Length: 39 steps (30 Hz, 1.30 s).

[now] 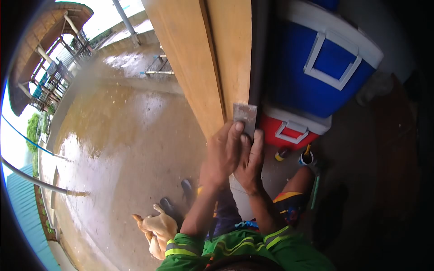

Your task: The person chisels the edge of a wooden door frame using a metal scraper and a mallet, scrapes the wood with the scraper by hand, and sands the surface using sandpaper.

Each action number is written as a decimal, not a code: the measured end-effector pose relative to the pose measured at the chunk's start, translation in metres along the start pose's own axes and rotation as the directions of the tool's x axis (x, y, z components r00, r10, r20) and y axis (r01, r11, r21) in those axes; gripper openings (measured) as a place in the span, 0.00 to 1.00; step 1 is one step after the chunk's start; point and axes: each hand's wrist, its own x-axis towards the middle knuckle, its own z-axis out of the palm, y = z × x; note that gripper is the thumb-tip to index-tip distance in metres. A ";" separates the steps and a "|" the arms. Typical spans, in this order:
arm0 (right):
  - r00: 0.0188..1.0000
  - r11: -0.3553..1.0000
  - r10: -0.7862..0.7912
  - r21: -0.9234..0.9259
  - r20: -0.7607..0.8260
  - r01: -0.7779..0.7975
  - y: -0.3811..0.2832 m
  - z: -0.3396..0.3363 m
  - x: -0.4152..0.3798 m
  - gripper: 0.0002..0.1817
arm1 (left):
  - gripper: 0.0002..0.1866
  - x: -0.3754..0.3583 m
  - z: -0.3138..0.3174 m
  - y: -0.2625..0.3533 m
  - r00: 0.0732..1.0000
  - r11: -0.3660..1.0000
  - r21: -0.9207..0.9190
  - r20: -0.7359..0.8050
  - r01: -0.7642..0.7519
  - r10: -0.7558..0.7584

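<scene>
A flat, rectangular metal scraper blade (245, 112) stands at the edge of a light brown wooden door (230, 54), beside a dark vertical strip. My left hand (221, 153) is closed on the blade, its thumb pressed on the face. My right hand (251, 158) is closed on the blade's right and lower part, fingers pointing up. The two hands touch each other. Whether the blade's upper edge touches the wood cannot be made out.
Blue cooler (294, 67) above a red cooler (271, 128) at right. Below them stand a small container (281, 154) and a white pot with a brush (306, 158). A tan dog (158, 230) lies on the wet ground near dark footwear (168, 207). A roofed hut (45, 49) stands upper left.
</scene>
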 end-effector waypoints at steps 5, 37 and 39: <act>0.999 0.999 0.029 -0.029 -0.025 -0.029 0.000 -0.001 -0.005 0.09 | 0.19 -0.002 0.001 0.003 0.998 0.998 0.032 -0.002 -0.055 0.055; 1.000 0.999 -0.008 0.037 0.009 0.008 -0.010 -0.004 0.002 0.10 | 0.17 -0.003 0.001 0.000 0.989 0.989 0.002 -0.022 -0.149 0.149; 0.999 0.999 0.034 0.037 0.031 -0.036 -0.006 -0.005 0.002 0.12 | 0.19 -0.001 0.005 -0.005 0.987 0.988 -0.002 -0.035 -0.157 0.157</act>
